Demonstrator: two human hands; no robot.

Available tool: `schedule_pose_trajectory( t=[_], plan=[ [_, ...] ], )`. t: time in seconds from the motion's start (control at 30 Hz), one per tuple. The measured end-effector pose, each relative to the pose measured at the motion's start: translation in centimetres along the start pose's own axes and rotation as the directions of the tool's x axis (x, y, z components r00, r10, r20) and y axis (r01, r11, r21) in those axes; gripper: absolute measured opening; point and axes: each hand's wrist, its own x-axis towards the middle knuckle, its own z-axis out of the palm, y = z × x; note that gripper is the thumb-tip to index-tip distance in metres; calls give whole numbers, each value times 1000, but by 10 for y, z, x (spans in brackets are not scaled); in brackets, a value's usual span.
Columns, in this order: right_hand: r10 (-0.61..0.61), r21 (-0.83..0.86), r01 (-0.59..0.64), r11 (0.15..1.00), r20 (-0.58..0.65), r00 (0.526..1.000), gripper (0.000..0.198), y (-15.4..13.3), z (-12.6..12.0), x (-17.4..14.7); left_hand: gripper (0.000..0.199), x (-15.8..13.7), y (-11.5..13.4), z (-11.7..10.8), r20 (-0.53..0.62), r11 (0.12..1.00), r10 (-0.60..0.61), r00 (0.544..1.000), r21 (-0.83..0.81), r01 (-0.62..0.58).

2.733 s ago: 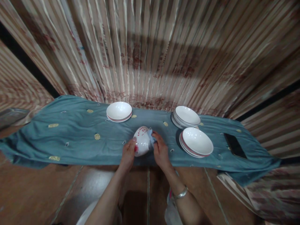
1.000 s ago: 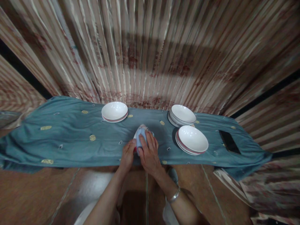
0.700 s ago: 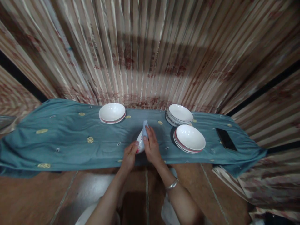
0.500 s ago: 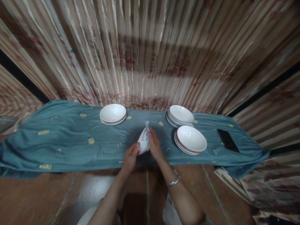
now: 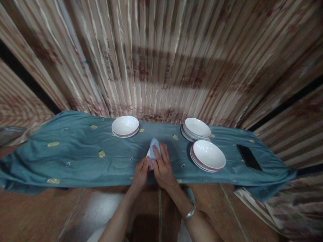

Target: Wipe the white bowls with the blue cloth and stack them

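Note:
At the table's front middle, my left hand (image 5: 140, 172) is closed on the near-left edge of a white dish (image 5: 148, 153) with a red pattern, which is tilted up off the table. My right hand (image 5: 163, 167) presses a light blue cloth (image 5: 154, 146) against the dish's outer side, its fingers lying over the cloth. Hand and cloth hide most of the dish, so whether it is a bowl or a deep plate is hard to see.
White dishes (image 5: 125, 125) are stacked at the back left. To the right stand two more stacks, dark-rimmed dishes (image 5: 198, 127) behind and red-banded dishes (image 5: 209, 154) in front. A black phone (image 5: 249, 157) lies farther right on the teal tablecloth (image 5: 83, 161). A pleated curtain (image 5: 156, 67) hangs behind.
My right hand has turned palm-down over the dish and spread the cloth across its outer side. The dish now shows less of its red pattern. The view has shifted slightly.

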Motion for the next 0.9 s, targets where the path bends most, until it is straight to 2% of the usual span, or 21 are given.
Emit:
schedule_pose_trajectory(
  t=[0.07, 0.13, 0.3, 0.5, 0.6, 0.73, 0.83, 0.9],
  plan=[
    [-66, -32, 66, 997, 4, 998, 50, -1, 0, 1, 46, 0, 0, -1, 29, 999, 11, 1000, 38, -12],
    [-68, -30, 68, 997, 7, 998, 49, 1, 1, 4, 46, 0, 0, -2, 43, 998, 14, 999, 61, -17],
    [95, 121, -94, 988, -5, 995, 46, 12, 2, 17, 45, -2, 2, 0, 60, 999, -8, 998, 40, 5],
    [271, 372, -262, 891, 28, 962, 44, 22, 4, 29, 46, -3, 6, 1, 62, 999, -44, 997, -3, 45],
    [396, 515, -366, 775, 55, 916, 43, 27, 6, 33, 45, -5, 6, 0, 64, 999, -35, 997, 1, 35],
    [585, 668, -518, 534, 150, 797, 44, 38, 16, 36, 43, -6, 8, 0, 53, 999, -44, 998, -17, 45],
    [690, 744, -564, 359, 196, 697, 42, 46, 27, 34, 43, -5, 9, 0, 43, 998, -52, 998, -36, 54],
    [716, 779, -559, 284, 215, 664, 42, 49, 34, 30, 43, -4, 7, 0, 26, 996, -67, 997, -57, 69]
  ],
)
